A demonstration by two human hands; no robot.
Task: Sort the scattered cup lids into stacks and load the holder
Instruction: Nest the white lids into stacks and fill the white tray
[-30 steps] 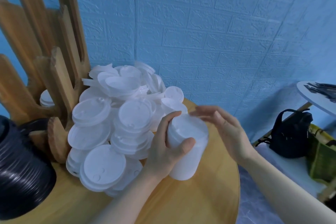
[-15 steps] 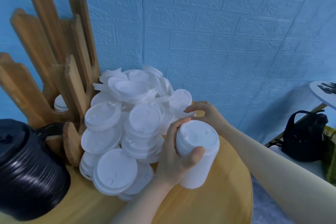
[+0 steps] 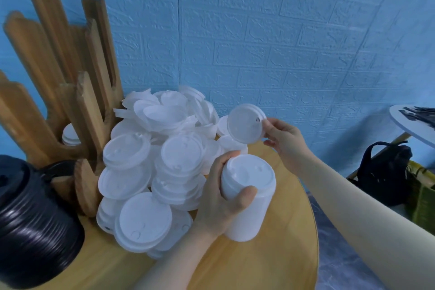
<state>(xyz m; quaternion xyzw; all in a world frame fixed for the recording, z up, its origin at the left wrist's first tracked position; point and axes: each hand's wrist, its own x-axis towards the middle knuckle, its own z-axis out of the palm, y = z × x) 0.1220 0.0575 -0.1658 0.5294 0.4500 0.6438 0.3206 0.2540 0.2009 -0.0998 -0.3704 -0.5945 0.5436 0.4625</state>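
**Beside the lid pile, one lid lifted and a stack in hand**

Left of the pile of white lids (image 3: 150,167), the wooden holder (image 3: 70,92) is partly cut off by the frame edge, and only the rim of a few white lids (image 3: 70,135) shows between its slats. A black lid stack (image 3: 28,219) in front of the holder is also cropped, its far end out of sight. How deep the pile goes cannot be made out, since lids overlap and cover one another.

Right of the pile, the left hand (image 3: 221,200) wraps its thumb and fingers round a white lid stack (image 3: 247,195) standing on the round wooden table (image 3: 270,261). Above and behind that stack, the right hand (image 3: 282,136) pinches a single white lid (image 3: 244,123) by its edge, tilted, clear of the pile. Its fingertips are partly hidden behind the lid.
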